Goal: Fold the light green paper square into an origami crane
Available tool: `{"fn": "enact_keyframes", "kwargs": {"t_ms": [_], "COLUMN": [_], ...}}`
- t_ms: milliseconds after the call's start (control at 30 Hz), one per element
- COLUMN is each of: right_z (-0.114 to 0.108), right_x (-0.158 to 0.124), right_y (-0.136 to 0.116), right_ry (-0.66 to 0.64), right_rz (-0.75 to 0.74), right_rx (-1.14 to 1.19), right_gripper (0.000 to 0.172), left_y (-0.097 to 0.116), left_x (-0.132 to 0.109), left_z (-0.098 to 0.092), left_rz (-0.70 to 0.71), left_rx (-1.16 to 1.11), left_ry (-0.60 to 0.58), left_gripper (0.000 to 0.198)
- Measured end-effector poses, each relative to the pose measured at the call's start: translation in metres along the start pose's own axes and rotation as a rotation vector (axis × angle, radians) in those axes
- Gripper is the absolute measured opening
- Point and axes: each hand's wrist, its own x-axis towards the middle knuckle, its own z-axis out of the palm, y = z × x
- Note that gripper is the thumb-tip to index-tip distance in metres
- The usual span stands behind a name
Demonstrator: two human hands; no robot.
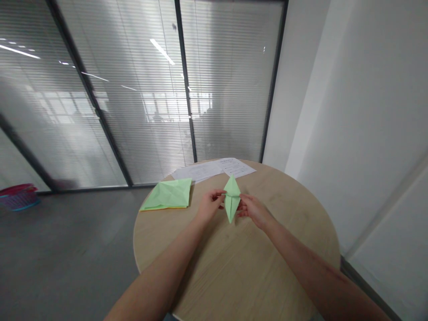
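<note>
Between my two hands is a light green folded paper (232,201), a long diamond with a point at top and bottom and a crease across its middle. My left hand (210,204) pinches its left edge near the middle, thumb and forefinger together. On the opposite edge, my right hand (253,209) grips the paper with its fingertips, the other fingers curled below. The paper seems just above the tabletop; whether it touches the wood I cannot tell.
A stack of green paper sheets (172,195), yellow at its lower edge, lies left on the round wooden table (254,263). Printed white sheets (236,167) lie at the back. Blinds behind a glass partition (230,89) rise beyond; a red and blue basket (20,198) stands on the floor.
</note>
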Motion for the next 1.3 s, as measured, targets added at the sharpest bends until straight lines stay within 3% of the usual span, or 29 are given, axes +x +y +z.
{"fn": "enact_keyframes", "kwargs": {"t_ms": [433,700,1100,1300], "right_z": [-0.001,0.004,0.005,0.007], "right_x": [0.004,-0.002,-0.001,-0.003], "right_y": [0.006,0.002,0.003,0.003], "right_ry": [0.06,0.07,0.061,0.085], "right_rz": [-0.055,-0.139,-0.2,-0.199], "right_rx": [-0.175,-0.233,-0.227,-0.279], "right_gripper": [0.032,0.068,0.059,0.057], "left_y": [0.003,-0.001,-0.003,-0.005], "left_x": [0.0,0.0,-0.002,-0.003], "left_z": [0.0,0.001,0.003,0.003], "left_rz": [-0.021,0.0,0.03,0.056], "left_rx": [0.021,0.072,0.215,0.251], "left_ry": [0.132,0.115,0.021,0.043], "left_gripper": [0.028,0.019,0.04,0.045]}}
